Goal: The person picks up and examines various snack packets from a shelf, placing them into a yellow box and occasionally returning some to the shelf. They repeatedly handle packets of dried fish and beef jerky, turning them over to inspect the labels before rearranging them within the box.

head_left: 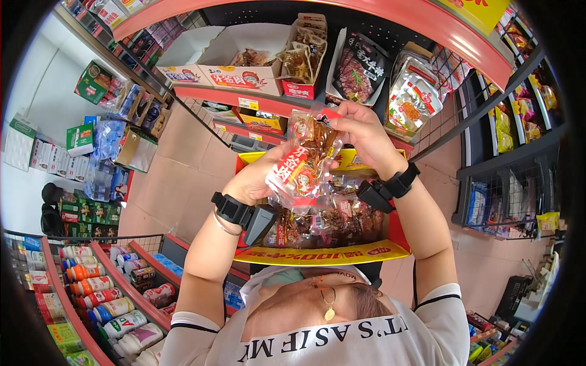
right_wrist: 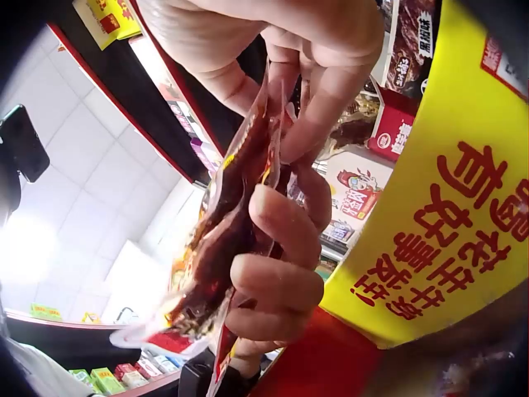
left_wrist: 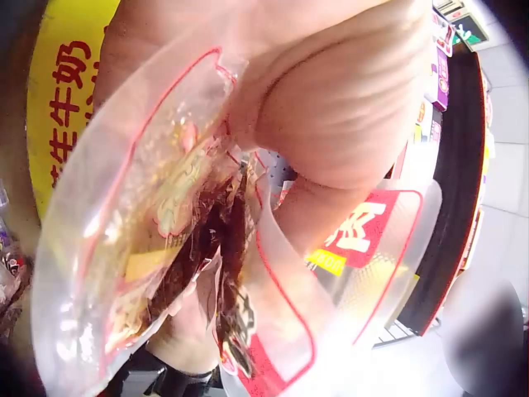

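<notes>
In the head view, clear plastic snack packets [head_left: 308,161] with red and white print and brown pieces inside are held up over a red and yellow carton [head_left: 329,253]. My left hand [head_left: 261,175] grips them by the left side, its fingers [right_wrist: 277,285] curled round them in the right wrist view. At their upper end my right hand [head_left: 366,135] pinches the edge between thumb and fingers. The left wrist view shows the packets [left_wrist: 194,240] side-on, hanging below the left palm [left_wrist: 347,99]. More packets [head_left: 317,227] fill the carton below.
Ahead is a shelf with a white display box [head_left: 241,79], a small red box [head_left: 299,89] of packets and a black packet [head_left: 360,67]. Bottles [head_left: 101,283] line a rack at lower left. Wire racks [head_left: 506,195] stand at right, stacked cartons [head_left: 91,207] at left.
</notes>
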Tool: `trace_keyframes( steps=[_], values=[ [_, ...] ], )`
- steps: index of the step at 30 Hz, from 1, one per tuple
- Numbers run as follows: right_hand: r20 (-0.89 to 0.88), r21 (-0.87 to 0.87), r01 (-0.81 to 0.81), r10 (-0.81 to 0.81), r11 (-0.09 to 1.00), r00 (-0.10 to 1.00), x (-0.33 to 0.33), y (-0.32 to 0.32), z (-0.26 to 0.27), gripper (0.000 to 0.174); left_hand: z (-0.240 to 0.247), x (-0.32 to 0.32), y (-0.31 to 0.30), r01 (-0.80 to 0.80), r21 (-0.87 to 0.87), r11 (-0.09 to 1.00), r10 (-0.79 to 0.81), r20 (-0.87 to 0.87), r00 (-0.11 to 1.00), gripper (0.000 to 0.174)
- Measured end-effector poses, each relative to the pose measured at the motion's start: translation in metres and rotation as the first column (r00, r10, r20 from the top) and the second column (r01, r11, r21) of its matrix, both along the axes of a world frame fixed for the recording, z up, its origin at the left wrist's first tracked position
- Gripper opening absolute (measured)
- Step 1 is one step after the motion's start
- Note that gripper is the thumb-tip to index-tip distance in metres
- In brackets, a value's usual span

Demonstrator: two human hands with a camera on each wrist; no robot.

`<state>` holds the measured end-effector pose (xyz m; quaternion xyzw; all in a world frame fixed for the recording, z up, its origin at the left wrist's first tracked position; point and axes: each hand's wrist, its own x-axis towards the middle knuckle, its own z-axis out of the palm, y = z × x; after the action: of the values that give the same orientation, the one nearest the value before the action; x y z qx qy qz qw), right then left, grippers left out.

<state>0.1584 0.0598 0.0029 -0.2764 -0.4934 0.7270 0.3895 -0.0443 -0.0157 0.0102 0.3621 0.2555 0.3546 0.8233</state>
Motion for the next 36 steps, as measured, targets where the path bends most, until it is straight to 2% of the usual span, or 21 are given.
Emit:
trace_keyframes(
  steps=[4,6,9,11,14,17,19,21,23,28,31,33,36],
  values=[
    [-0.038,-0.032,0.021,-0.023,0.999,0.999,0.001,0.002,-0.001,0.011,-0.003,-0.002,0.004,0.015,-0.092,0.996,-0.01,0.052,0.999,0.054],
    [-0.08,-0.053,0.074,-0.078,0.996,0.994,0.003,0.004,-0.002,0.01,-0.013,-0.007,0.006,-0.034,-0.229,0.973,0.083,0.208,0.975,0.048],
    [-0.097,-0.045,0.083,-0.087,0.996,0.991,0.005,0.005,0.003,0.011,-0.016,-0.012,0.009,-0.029,-0.329,0.944,0.123,0.269,0.955,0.048],
    [-0.112,-0.052,0.08,-0.085,0.995,0.99,0.005,0.004,0.006,0.011,-0.012,-0.012,0.009,-0.039,-0.334,0.942,0.124,0.239,0.963,0.052],
    [-0.122,-0.04,0.082,-0.086,0.996,0.989,0.005,0.004,0.006,0.011,0.002,-0.007,0.006,-0.024,-0.343,0.939,0.139,0.315,0.939,0.054],
    [-0.093,0.027,0.122,-0.119,0.992,0.989,0.006,0.005,0.002,0.011,0.001,-0.009,0.003,0.004,-0.27,0.963,0.09,0.337,0.937,0.054],
    [-0.07,0.077,0.154,-0.149,0.985,0.986,0.005,0.005,-0.001,0.01,-0.004,-0.011,0.002,-0.021,-0.074,0.997,0.033,0.169,0.985,0.055],
    [-0.061,0.031,0.197,-0.195,0.98,0.979,0.004,0.005,-0.001,0.009,-0.002,-0.009,0.001,0.004,-0.049,0.999,0.002,0.123,0.992,0.06],
    [-0.03,0.021,0.213,-0.212,0.977,0.977,0.003,0.002,0.003,0.009,0.003,-0.006,0.001,-0.022,-0.016,1.0,0.021,-0.01,1.0,0.061],
    [0.049,0.022,0.259,-0.26,0.966,0.964,0.002,0.001,0.004,0.008,0.002,-0.003,0.001,-0.077,-0.056,0.995,0.074,-0.05,0.996,0.06],
    [0.065,0.086,0.255,-0.261,0.963,0.963,0.001,0.001,0.001,0.009,0.002,-0.001,0.002,-0.114,-0.12,0.986,0.114,-0.012,0.993,0.062],
    [0.102,0.12,0.27,-0.282,0.955,0.954,-0.003,-0.002,0.005,0.009,0.001,-0.002,0.0,-0.088,0.019,0.996,0.09,-0.218,0.972,0.072],
    [0.107,0.154,0.28,-0.298,0.948,0.949,-0.003,0.0,0.002,0.008,0.0,0.001,-0.001,-0.085,0.092,0.992,0.104,-0.22,0.97,0.076]
  ],
)
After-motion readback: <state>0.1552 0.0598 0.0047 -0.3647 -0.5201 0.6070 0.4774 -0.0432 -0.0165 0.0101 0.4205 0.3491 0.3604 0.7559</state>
